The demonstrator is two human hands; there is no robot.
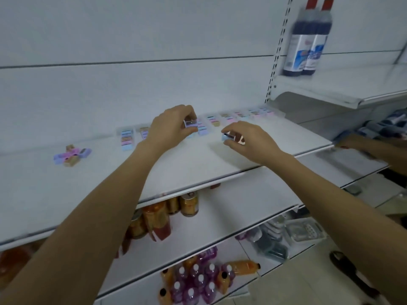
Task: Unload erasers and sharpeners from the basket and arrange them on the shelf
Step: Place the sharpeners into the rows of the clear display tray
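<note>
Both my hands reach over the white shelf [198, 164]. My left hand [170, 126] pinches a small pale blue sharpener [190, 123] just above the shelf, in front of the row of eraser packs [211, 119] along the back. My right hand [248, 139] pinches another blue sharpener [228, 136], held low near the shelf surface. A loose heap of purple and tan sharpeners [71, 154] lies at the shelf's left. More eraser packs [127, 137] stand left of my left hand. The basket is not in view.
Two dark blue bottles [308, 38] stand on an upper right shelf. Lower shelves hold cans [189, 203] and purple and orange drink bottles [198, 280]. Another person's hand [352, 143] rests at the shelf's right end, near dark packaged goods [387, 126].
</note>
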